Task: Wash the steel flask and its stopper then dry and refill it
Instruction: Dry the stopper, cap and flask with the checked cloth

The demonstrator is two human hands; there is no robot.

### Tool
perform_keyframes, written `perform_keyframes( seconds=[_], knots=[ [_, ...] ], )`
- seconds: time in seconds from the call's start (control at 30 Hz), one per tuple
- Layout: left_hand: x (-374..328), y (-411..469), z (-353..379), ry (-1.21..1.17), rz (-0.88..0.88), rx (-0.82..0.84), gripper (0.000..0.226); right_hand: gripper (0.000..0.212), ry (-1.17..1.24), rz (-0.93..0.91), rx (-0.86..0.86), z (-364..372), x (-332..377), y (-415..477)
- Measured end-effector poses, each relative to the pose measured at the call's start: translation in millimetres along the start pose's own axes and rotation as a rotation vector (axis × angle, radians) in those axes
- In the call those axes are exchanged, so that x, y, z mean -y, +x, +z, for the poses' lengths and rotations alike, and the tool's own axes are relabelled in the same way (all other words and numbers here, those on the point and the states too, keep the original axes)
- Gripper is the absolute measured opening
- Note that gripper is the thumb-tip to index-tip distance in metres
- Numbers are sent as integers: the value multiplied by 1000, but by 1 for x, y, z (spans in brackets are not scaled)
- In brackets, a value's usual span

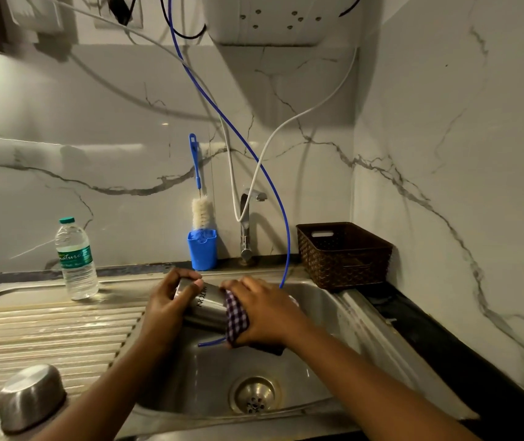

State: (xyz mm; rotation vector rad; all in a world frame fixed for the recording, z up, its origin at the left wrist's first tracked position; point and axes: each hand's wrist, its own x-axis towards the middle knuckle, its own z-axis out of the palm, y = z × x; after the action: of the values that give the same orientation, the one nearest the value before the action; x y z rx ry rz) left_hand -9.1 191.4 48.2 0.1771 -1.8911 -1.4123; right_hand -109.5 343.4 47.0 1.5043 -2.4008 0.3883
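Backdrop: marble-veined wall panels behind a steel sink (318, 345), ribbed drainboard (47, 329) on its left.
Flask: steel flask (205, 308) held on its side above the basin, lettering facing up.
Left hand: left hand (166, 305) has its fingers curled over the flask's left end.
Right hand: right hand (268, 313) wraps a checked cloth (237, 316) around the flask's right end.
Drainboard: water bottle (76, 259) upright; steel bowl (30, 397) upside down.
Back ledge: blue cup (201, 251) holding a bottle brush (201, 211), then tap (248, 227), then brown basket (343, 254).
Tube: blue tube (283, 218) hangs into the basin.
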Motion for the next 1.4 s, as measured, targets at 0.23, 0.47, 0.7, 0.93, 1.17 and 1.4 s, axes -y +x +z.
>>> perform_keyframes(
  seconds=[0.23, 0.47, 0.7, 0.93, 1.17, 1.4],
  knots=[
    [-2, 9, -17, -101, 39, -140, 18, 88, 331, 145, 93, -20, -44, -9],
    [3, 14, -8, -415, -457, -219, 15, 85, 1199, 310, -357, -13, -64, -6],
    [2, 4, 13, -574, -753, -35, 48, 122, 1881, 461, -617, 10, -38, 6],
    [5, -4, 14, -392, -693, 282, 42, 111, 1847, 438, -618, 2, -26, 8],
    [-6, 5, 4, -66, -294, 174, 61, 73, 1094, 343, -330, -2, -20, 0],
    [-4, 8, 6, 0, -230, 176, 78, 89, 563, 171, -233, 19, -1, 8]
  ],
)
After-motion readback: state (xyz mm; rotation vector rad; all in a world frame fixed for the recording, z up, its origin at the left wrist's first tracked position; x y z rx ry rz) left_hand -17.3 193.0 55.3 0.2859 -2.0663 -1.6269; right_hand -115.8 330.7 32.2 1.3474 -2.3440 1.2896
